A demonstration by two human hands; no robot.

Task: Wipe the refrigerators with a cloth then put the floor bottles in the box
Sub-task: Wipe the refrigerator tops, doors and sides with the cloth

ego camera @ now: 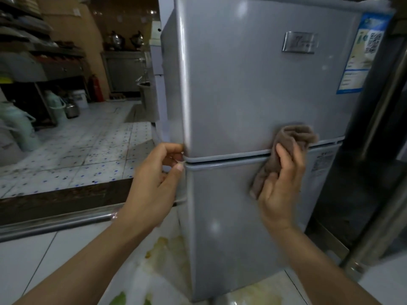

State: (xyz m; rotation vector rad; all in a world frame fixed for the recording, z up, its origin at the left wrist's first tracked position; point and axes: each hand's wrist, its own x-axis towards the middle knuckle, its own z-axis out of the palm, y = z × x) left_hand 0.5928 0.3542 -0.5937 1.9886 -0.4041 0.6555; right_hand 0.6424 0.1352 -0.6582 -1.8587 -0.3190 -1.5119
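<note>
Pressed flat under the right hand (278, 188), a brown cloth (286, 150) lies against the front of a grey two-door refrigerator (242, 89), right of centre in the frame. That grip is mostly a push: the fingers lie fairly straight over the cloth, thumb alongside, and the cloth bunches above the fingertips. It straddles the seam between the upper door and the lower door (231, 227).

At the left end of that same seam, the left hand (154, 183) has its fingers curled at the refrigerator's corner edge; thumb and fingertips touch the door edge, though whether they truly hold it cannot be told.

On the upper door, a small silver badge (300, 42) sits toward the upper right; its writing is too blurred to read. Right of it, a blue and white energy label (361, 53) carries a QR code, the text illegible. A smaller sticker (322, 161) with fine print sits on the lower door, just right of the cloth.

White floor tiles (33, 260) below the refrigerator show yellow-green stains. In the left half of the frame, a raised speckled tile floor (77, 150) holds pale green thermos jugs (19, 126), a white bucket (80, 98) and a red fire extinguisher (95, 88).
</note>
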